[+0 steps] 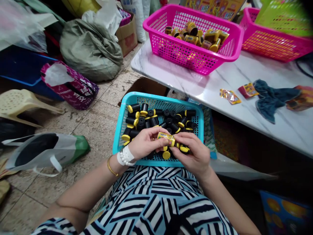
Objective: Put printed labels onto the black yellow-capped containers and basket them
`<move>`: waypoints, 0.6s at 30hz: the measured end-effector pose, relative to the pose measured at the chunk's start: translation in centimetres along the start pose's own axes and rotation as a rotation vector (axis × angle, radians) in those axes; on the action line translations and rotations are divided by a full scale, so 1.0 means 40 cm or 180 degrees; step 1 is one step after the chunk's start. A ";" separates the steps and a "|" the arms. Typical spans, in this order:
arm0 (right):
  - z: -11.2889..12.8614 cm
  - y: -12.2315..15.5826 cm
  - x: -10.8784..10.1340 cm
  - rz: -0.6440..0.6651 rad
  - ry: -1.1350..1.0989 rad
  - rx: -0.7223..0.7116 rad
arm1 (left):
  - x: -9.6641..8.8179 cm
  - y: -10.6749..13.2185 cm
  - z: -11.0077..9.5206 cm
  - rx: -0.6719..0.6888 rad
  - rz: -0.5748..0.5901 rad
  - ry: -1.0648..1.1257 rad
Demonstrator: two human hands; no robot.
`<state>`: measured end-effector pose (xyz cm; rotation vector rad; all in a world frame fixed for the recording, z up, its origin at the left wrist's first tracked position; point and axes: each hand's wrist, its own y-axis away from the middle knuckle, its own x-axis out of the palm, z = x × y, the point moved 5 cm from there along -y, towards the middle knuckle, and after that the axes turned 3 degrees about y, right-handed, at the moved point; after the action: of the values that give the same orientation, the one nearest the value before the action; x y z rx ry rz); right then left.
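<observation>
Over a turquoise basket (pixel 158 97) on my lap, I hold a small canister (pixel 165 138) in a yellow printed wrapper, lying sideways. My left hand (pixel 144 143) is closed on its left part, thumb along the front. The fingertips of my right hand (pixel 193 150) pinch its right end. Beneath both hands, the basket holds many black canisters (pixel 154 121) with yellow lids, lying loose at various angles. One yellow lid (pixel 166 155) faces up just under the held canister. My hands hide part of the basket's contents.
A marble-patterned table (pixel 220 73) stands ahead on the right. On it are a pink basket (pixel 212 67) of wrapped canisters, another pink basket (pixel 276 45), small printed packets (pixel 230 96) and a dark cloth (pixel 269 98). Bags and a plastic stool (pixel 22 99) stand on the floor at left.
</observation>
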<state>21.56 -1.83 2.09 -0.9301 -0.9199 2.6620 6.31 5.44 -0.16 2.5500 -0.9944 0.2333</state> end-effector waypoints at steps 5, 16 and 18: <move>0.004 0.018 -0.011 -0.0116 -0.0192 0.0352 | 0.024 0.013 -0.011 0.0524 -0.0001 -0.0210; -0.019 0.037 0.013 -0.0114 -0.1399 0.1528 | 0.023 0.018 -0.018 0.1090 0.0009 -0.1199; 0.000 0.031 -0.001 -0.0082 -0.1047 0.1017 | 0.027 0.026 -0.009 0.0855 0.0091 -0.0955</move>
<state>21.63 -2.83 1.34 -0.4168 -0.5259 2.8723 6.40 4.23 0.81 2.8768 -1.1776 -0.0118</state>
